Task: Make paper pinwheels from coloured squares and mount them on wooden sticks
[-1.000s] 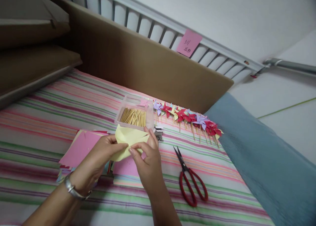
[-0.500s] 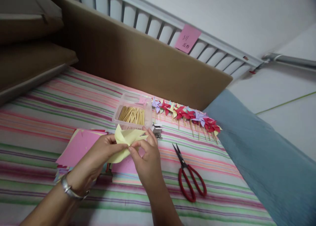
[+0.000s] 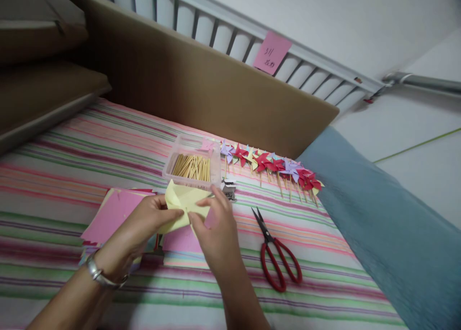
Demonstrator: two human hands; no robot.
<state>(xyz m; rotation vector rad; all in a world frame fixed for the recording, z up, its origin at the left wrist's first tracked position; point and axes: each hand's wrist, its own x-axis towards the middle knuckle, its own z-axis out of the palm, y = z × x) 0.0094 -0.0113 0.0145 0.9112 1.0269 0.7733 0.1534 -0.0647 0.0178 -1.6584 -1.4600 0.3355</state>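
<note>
A sheet of pale yellow paper (image 3: 189, 198), slit and with its upper left part bent over, is up in front of me. My left hand (image 3: 153, 219) grips its left side, thumb on the front near the middle. At the right side of the sheet, my right hand (image 3: 216, 219) has its thumb and fingers on the paper, the thumb close to the centre. Just below and behind lies a pink-topped stack of paper (image 3: 183, 241). A clear plastic box (image 3: 215, 169) of thin wooden sticks (image 3: 192, 167) stands beyond the paper.
Red-handled scissors (image 3: 275, 260) lie on the striped cloth at right. A row of finished paper pinwheels (image 3: 270, 164) stretches behind, near a cardboard panel (image 3: 216, 94). More coloured paper (image 3: 111, 214) lies at left. A small open box (image 3: 229, 189) sits beside the plastic box.
My right thumb and index finger have moved apart from their pinch at the sheet's centre. The right part of the yellow paper lies flatter. My left hand keeps its grip.
</note>
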